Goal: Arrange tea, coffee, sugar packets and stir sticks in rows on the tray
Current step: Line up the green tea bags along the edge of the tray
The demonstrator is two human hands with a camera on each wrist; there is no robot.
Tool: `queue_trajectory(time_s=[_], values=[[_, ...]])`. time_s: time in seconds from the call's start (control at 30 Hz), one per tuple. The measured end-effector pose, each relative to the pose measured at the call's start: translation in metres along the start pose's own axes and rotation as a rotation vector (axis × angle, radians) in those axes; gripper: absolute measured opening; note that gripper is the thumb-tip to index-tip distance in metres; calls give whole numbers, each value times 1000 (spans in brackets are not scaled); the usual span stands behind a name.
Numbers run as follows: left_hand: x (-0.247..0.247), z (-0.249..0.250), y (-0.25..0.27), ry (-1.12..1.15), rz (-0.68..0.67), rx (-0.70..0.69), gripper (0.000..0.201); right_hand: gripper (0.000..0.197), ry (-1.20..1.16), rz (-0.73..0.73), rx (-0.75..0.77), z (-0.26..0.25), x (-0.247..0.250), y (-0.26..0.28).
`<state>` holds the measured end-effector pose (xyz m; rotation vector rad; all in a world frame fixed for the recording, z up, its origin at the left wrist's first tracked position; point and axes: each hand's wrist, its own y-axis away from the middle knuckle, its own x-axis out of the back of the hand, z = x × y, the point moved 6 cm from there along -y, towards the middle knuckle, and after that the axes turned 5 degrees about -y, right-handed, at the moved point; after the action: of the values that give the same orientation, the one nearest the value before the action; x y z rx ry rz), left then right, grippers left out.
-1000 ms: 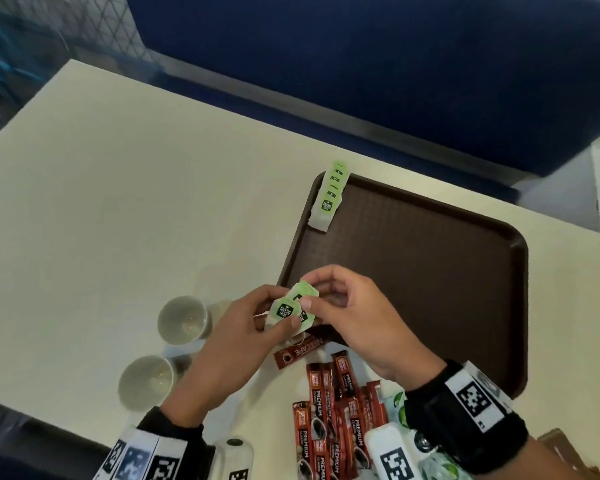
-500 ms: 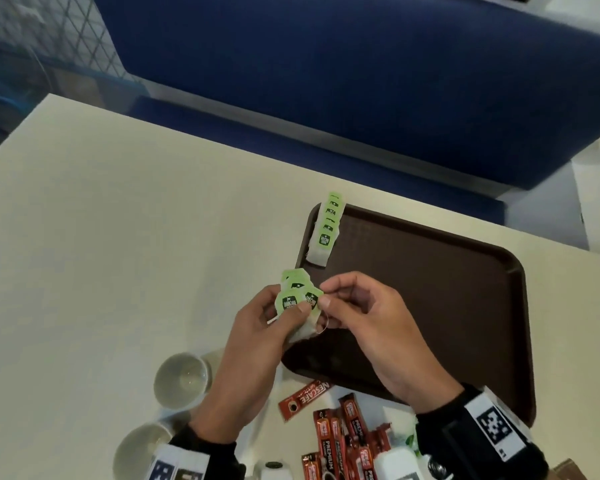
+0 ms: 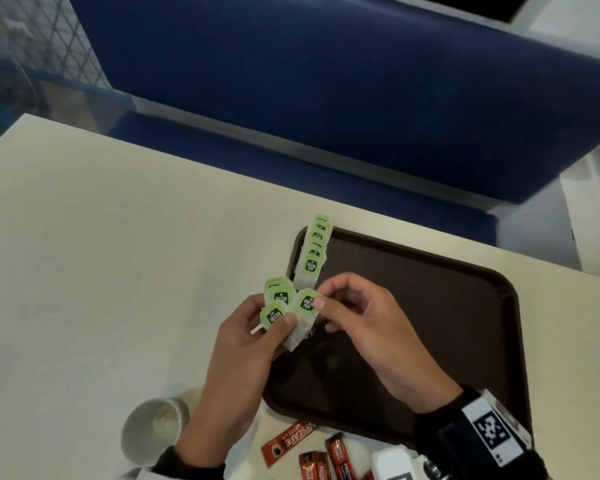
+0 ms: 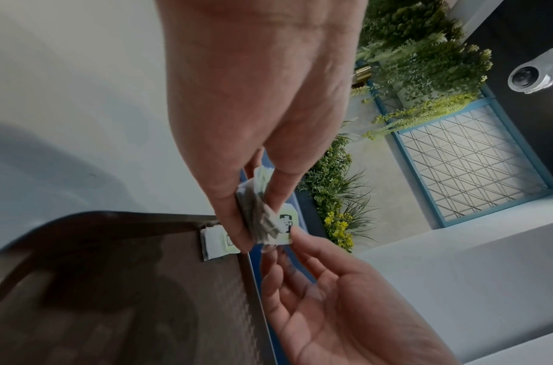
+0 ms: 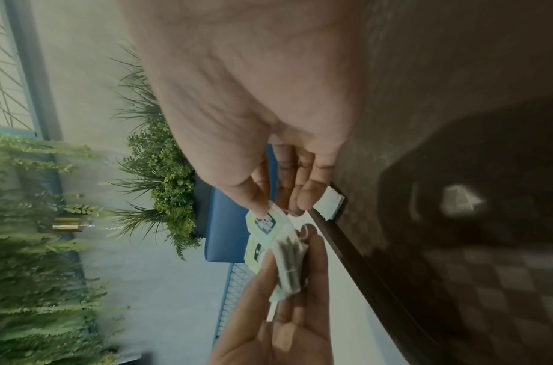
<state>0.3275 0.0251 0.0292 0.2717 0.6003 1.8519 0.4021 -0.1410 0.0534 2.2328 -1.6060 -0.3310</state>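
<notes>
Hands (image 3: 243, 344) rose; three tea bags (image 3: 280, 299)

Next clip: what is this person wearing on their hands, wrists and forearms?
Both hands are bare: no gloves, and no rings that I can make out. The right hand has a black wrist strap carrying a white block with a black-and-white square code marker. The left hand ends in a dark sleeve cuff; a sliver of white shows at the frame edge below it.
</notes>
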Motion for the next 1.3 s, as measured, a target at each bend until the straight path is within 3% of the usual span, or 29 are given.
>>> queue_trajectory(time_s=[0.23,0.37,0.47,0.6,0.8,1.17,1.3], values=[[12,-10,-11,21,132,14,20,8,-1,48,27,2,15,-24],[18,-16,-17,38,169,36,18,8,144,121,66,15,17,-47],[21,-17,-19,22,190,34,19,10,245,63,36,27,7,-59],[25,-19,-21,-16,212,35,20,10,268,37,36,33,-1,-64],[25,-19,-24,-40,210,44,22,13,309,168,175,31,0,-70],[15,-19,-23,-23,195,74,21,23,289,280,230,27,8,-62],[9,-12,-21,-35,164,44,23,13,200,96,213,11,-5,-43]])
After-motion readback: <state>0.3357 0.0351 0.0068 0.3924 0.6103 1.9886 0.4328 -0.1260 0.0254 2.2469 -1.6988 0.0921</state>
